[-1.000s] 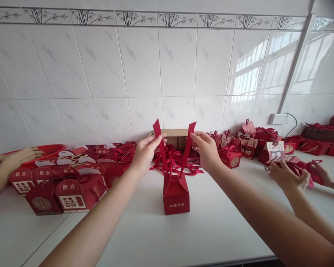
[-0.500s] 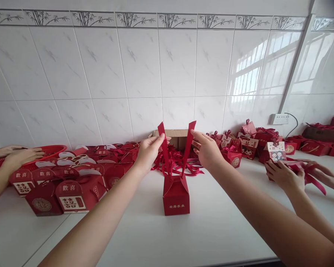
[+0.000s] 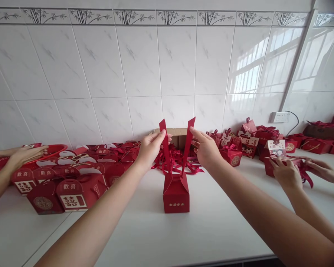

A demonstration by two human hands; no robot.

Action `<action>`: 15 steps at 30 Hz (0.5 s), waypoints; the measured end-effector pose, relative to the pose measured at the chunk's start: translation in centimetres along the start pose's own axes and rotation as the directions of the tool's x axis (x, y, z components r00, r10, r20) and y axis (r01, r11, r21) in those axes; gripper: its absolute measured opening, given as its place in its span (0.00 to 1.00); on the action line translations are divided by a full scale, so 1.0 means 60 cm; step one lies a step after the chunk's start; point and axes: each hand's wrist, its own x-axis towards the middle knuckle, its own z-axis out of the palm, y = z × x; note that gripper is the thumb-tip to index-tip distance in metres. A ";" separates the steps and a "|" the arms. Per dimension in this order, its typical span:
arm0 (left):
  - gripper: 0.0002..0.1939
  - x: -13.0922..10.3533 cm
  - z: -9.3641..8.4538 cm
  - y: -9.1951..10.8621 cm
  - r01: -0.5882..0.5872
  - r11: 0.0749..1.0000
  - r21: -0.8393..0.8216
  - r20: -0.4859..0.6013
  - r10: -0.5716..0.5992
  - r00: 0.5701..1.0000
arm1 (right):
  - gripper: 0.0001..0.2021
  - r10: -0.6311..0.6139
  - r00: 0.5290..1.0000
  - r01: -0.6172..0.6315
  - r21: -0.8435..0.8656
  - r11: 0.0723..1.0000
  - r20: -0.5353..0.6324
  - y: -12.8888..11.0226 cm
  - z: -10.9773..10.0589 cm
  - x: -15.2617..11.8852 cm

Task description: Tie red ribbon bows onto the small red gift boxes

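Observation:
A small red gift box (image 3: 176, 194) with gold lettering stands upright on the white table, its top folded to a peak. Two ends of a red ribbon (image 3: 188, 145) rise from its top. My left hand (image 3: 151, 149) pinches the left end between thumb and fingers, a little below the slanted tip. The right end is pinched in my right hand (image 3: 207, 147) at about the same height. Both ends are held up taut, spread slightly apart. Behind the box lies a heap of loose red ribbons (image 3: 193, 167), partly hidden by my hands.
Many red gift boxes (image 3: 72, 193) crowd the table's left side. Finished-looking boxes with bows (image 3: 233, 154) stand at right. A cardboard box (image 3: 178, 137) sits against the tiled wall. Other people's hands work at a red basin (image 3: 57, 149) and over a red box (image 3: 269, 168).
My hands and the ribbon ends stay nearly as they were. At right, another person's hands have shifted a box and its ribbon slightly. At left, a co-worker's hands moved a little over the basin.

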 end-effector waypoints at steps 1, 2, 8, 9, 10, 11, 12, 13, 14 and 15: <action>0.25 0.000 0.000 0.001 0.004 1.000 -0.003 0.008 -0.004 1.000 | 0.15 -0.010 1.000 0.010 0.010 1.000 0.007 0.000 0.000 0.000; 0.24 -0.001 0.001 0.003 0.004 1.000 -0.003 0.020 -0.004 1.000 | 0.14 -0.024 0.999 0.023 0.020 1.000 0.024 0.001 0.001 0.001; 0.23 -0.004 0.007 0.021 -0.015 0.984 0.176 0.240 -0.028 0.970 | 0.14 -0.034 0.943 0.069 -0.093 0.993 0.331 -0.002 0.005 -0.005; 0.23 -0.004 0.007 0.022 -0.012 0.974 0.224 0.271 -0.050 0.961 | 0.12 -0.037 0.916 0.089 -0.113 0.990 0.401 -0.003 0.005 -0.007; 0.22 -0.004 0.008 0.024 -0.010 0.965 0.262 0.291 -0.069 0.954 | 0.11 -0.041 0.886 0.106 -0.116 0.988 0.462 -0.004 0.005 -0.009; 0.22 -0.004 0.009 0.024 -0.008 0.959 0.284 0.301 -0.081 0.950 | 0.09 -0.046 0.861 0.112 -0.102 0.988 0.507 -0.004 0.004 -0.011; 0.21 -0.004 0.009 0.024 -0.009 0.955 0.296 0.306 -0.086 0.948 | 0.08 -0.047 0.841 0.107 -0.080 0.991 0.539 -0.004 0.003 -0.012; 0.21 -0.003 0.009 0.024 -0.010 0.953 0.302 0.309 -0.088 0.947 | 0.07 -0.040 0.826 0.089 -0.060 0.994 0.562 -0.003 0.002 -0.013; 0.20 -0.003 0.009 0.023 -0.010 0.951 0.308 0.294 -0.085 0.952 | 0.07 -0.031 0.817 0.069 -0.043 0.997 0.576 -0.002 0.002 -0.014; 0.20 -0.004 0.009 0.023 -0.003 0.952 0.307 0.277 -0.086 0.957 | 0.07 -0.024 0.812 0.052 -0.031 0.998 0.583 0.000 0.001 -0.015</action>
